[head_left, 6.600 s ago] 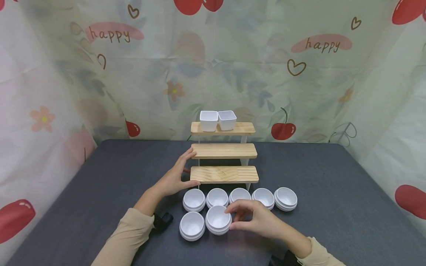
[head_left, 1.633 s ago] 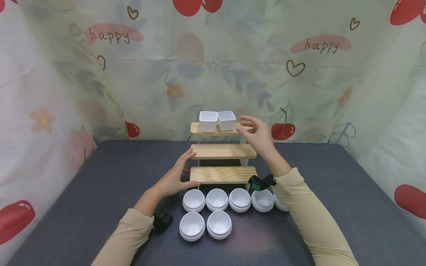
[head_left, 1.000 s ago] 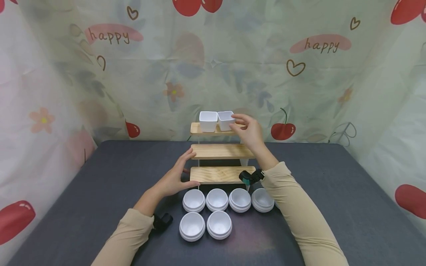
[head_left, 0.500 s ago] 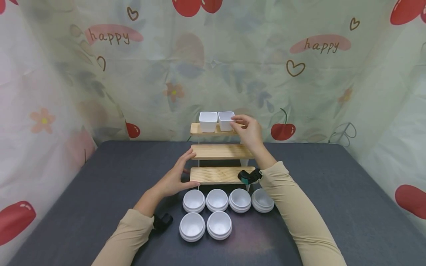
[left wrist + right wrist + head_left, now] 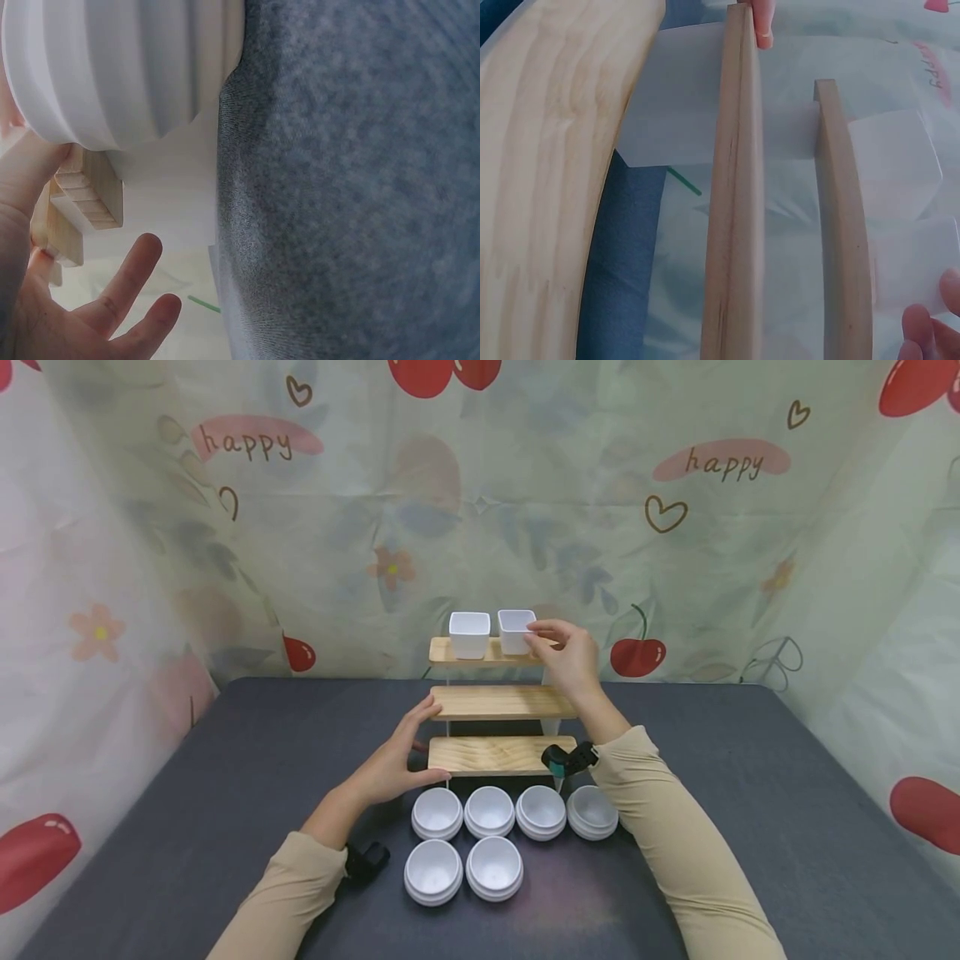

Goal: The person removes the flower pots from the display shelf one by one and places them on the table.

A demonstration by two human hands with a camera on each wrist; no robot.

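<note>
A three-tier wooden display stand (image 5: 504, 702) stands on the dark table, with two square white cups on its top shelf. My right hand (image 5: 572, 662) pinches the right-hand square cup (image 5: 514, 628) by its right side; a gap separates it from the left square cup (image 5: 469, 637). In the right wrist view, the fingertips (image 5: 918, 324) are at the held cup (image 5: 913, 262). My left hand (image 5: 390, 765) rests against the stand's left end, thumb by the bottom shelf and a finger at the middle shelf. In the left wrist view, two fingers (image 5: 124, 289) extend free.
Round white bowls, apparently stacked, sit before the stand: a back row with several bowls (image 5: 489, 810) and a front pair with a left bowl (image 5: 433, 868) and right bowl (image 5: 494, 866). My right sleeve (image 5: 682, 835) hides part of that area. A printed curtain (image 5: 480, 527) hangs behind.
My right hand has gone from the front bowls up to the top shelf and taken hold of the right square cup. That cup has shifted right, away from its neighbour. The left hand stays put.
</note>
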